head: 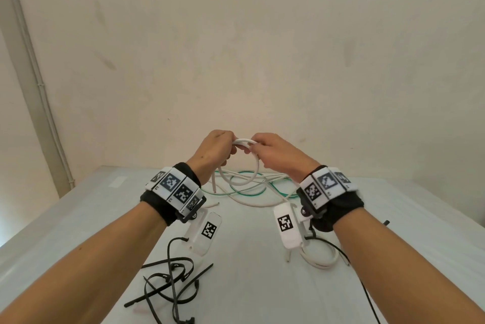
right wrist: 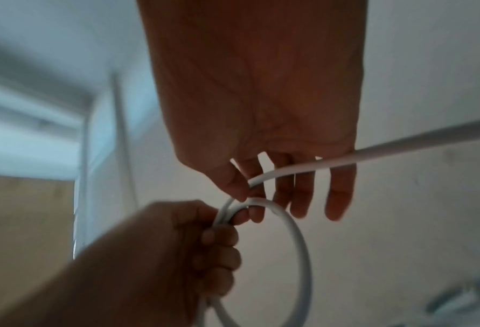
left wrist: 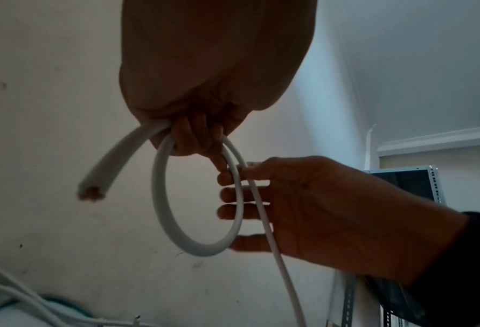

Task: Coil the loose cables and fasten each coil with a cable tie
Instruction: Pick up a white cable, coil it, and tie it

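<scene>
Above the pale table [head: 262, 284], the left hand [head: 213, 150] gripped a white cable [left wrist: 160, 210] loop hanging below; the right hand [head: 275, 155], touching alongside, pinched the trailing strand.

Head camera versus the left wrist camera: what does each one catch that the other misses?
Only the head view shows the black cable ties and the finished white coil lying on the table. Only the left wrist view shows the white cable's cut end sticking out past the fist. Both show the left hand gripping the loop of white cable while the right hand pinches it.
</scene>
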